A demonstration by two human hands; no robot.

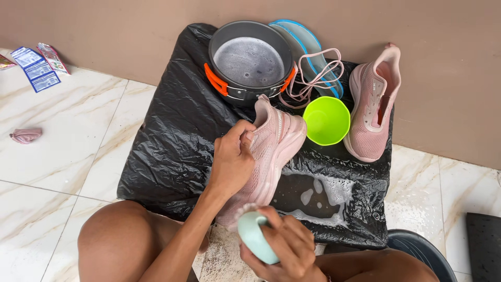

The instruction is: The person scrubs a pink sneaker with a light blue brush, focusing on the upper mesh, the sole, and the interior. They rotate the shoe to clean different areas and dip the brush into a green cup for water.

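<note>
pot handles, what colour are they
Orange, on the dark grey pot; the handles show best in the head view.

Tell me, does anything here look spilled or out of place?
Yes: soapy foam has pooled on the black plastic sheet beside the pink shoe, and a small pink wad lies alone on the floor tiles.

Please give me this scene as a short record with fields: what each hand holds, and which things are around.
left hand: grips the pink shoe on its side
right hand: holds a pale green brush at the shoe's toe end
surface: black plastic sheet with soapy foam
second pink shoe: leans by the wall, laces out
pot: dark, orange handles, holds cloudy water
green bowl: between the two shoes
pink laces: loose beside the pot
</note>
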